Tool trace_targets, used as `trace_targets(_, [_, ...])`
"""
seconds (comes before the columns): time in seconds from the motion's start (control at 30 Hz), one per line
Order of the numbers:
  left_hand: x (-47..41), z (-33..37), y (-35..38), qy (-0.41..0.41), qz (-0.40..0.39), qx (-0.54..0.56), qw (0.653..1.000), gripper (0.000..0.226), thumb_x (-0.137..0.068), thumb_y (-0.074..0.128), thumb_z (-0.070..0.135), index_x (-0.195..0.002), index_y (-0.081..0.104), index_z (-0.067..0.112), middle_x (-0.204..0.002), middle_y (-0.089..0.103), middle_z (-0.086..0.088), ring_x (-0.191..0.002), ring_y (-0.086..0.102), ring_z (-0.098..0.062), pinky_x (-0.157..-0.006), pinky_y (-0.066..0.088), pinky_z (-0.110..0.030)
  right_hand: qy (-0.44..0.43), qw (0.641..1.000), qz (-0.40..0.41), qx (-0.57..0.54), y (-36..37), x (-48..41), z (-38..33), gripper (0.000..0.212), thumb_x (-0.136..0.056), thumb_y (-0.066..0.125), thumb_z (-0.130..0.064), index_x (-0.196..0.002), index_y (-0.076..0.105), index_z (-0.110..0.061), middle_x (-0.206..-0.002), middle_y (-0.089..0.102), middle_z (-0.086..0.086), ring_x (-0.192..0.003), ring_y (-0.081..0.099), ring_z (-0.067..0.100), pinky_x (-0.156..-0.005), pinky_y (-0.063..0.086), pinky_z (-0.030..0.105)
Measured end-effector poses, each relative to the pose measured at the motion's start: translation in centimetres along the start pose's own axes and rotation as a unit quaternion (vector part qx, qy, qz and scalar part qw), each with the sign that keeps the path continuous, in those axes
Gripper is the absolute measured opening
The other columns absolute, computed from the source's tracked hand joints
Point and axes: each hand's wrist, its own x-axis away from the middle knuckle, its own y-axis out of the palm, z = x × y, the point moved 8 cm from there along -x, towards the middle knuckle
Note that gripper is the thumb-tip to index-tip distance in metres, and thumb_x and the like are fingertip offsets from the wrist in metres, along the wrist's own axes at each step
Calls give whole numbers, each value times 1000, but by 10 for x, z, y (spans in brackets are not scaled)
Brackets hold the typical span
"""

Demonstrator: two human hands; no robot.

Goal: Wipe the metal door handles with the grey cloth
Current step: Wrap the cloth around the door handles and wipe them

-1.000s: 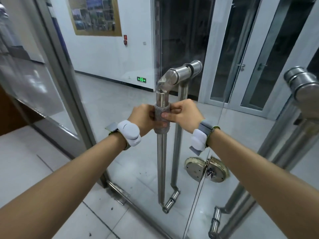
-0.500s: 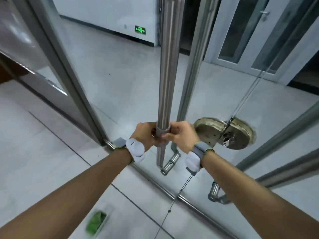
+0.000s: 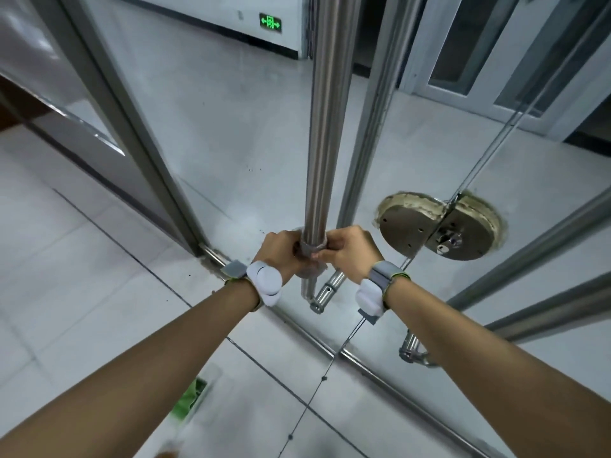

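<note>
A tall brushed-metal door handle (image 3: 322, 133) runs vertically down the glass door. The grey cloth (image 3: 310, 251) is wrapped around its lower part, just above the bottom elbow (image 3: 325, 292). My left hand (image 3: 279, 254) grips the cloth from the left and my right hand (image 3: 345, 252) pinches it from the right, so both hands close around the bar. A matching handle (image 3: 373, 127) sits behind the glass. Another handle (image 3: 529, 252) crosses the right edge.
A round metal lock plate (image 3: 413, 226) sits on the glass edge to the right of my hands. The door frame post (image 3: 132, 127) slants down on the left. A blurred green and white object (image 3: 193, 401) lies low near my left forearm. Tiled floor lies below.
Both hands slid the cloth down the handle from near its top bend to its lower end, and my view tilted downward with them.
</note>
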Motion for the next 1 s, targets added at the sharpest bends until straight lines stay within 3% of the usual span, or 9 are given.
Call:
trace_targets(0.1, [1, 27, -30, 25, 42, 16, 999, 41, -73, 79, 33, -113, 74, 27, -92, 81, 0, -89, 76, -17, -84, 60, -32, -34, 998, 43, -12, -22, 6, -33, 18, -86, 84, -11, -80, 80, -28, -65, 79, -10, -58, 63, -6, -64, 53, 20])
trace_targets(0.23, [13, 101, -107, 83, 95, 0, 992, 40, -70, 81, 34, -108, 76, 24, -92, 82, 0, -90, 77, -19, -83, 59, -33, -86, 990, 106, -37, -76, 32, -116, 13, -85, 85, -12, -97, 86, -16, -94, 87, 10, -99, 82, 32, -93, 65, 45])
trace_targets(0.37, [27, 166, -174, 134, 156, 8, 979, 29, -69, 86, 33, -92, 77, 19, -81, 80, 2, -77, 74, -7, -71, 55, -17, -131, 980, 150, -28, -130, 53, -189, 18, -90, 83, -16, -102, 83, -2, -103, 79, 33, -90, 75, 41, -98, 59, 64])
trace_targets(0.47, [31, 198, -210, 154, 186, -14, 970, 19, -71, 89, 23, -82, 74, 19, -66, 69, 16, -59, 62, 16, -58, 45, -2, -156, 973, 169, -4, -157, 65, -229, 19, -92, 81, -20, -87, 82, -2, -87, 76, 33, -77, 62, 24, -84, 63, 56])
trace_targets(0.57, [51, 218, -227, 155, 214, -47, 963, 12, -76, 86, 21, -85, 77, 19, -66, 68, 11, -57, 58, 2, -52, 39, 1, -155, 970, 189, 17, -171, 86, -249, 23, -92, 83, -19, -70, 77, -11, -68, 70, 15, -72, 64, 21, -69, 57, 35])
trace_targets(0.67, [74, 229, -237, 165, 226, -73, 957, 21, -81, 80, 11, -73, 67, 25, -60, 61, 10, -57, 52, -10, -53, 36, -8, -157, 975, 158, -11, -164, 102, -265, 10, -92, 82, -10, -86, 85, -3, -87, 81, 27, -91, 82, 38, -84, 69, 45])
trace_targets(0.8, [111, 207, -256, 139, 226, -103, 959, 12, -79, 72, 2, -75, 71, 13, -58, 61, 6, -61, 56, -22, -57, 43, -17, -194, 975, 104, -5, -123, 103, -293, 19, -92, 80, -8, -93, 80, 10, -96, 76, 40, -99, 77, 51, -82, 70, 49])
trace_targets(0.9, [157, 136, -284, 52, 259, -98, 960, 4, -77, 71, 3, -79, 71, 7, -70, 69, -10, -73, 65, -34, -65, 50, -31, -208, 978, 3, -28, -36, 92, -314, 26, -92, 80, -6, -95, 74, 19, -100, 71, 46, -96, 81, 42, -88, 69, 51])
trace_targets(1.0, [198, 78, -294, -4, 259, -76, 963, 6, -77, 72, 3, -83, 73, 2, -78, 74, -19, -81, 70, -38, -75, 57, -39, -209, 975, -45, -54, 34, 81, -317, 29, -91, 83, -11, -88, 75, 16, -84, 70, 41, -83, 66, 21, -87, 69, 53])
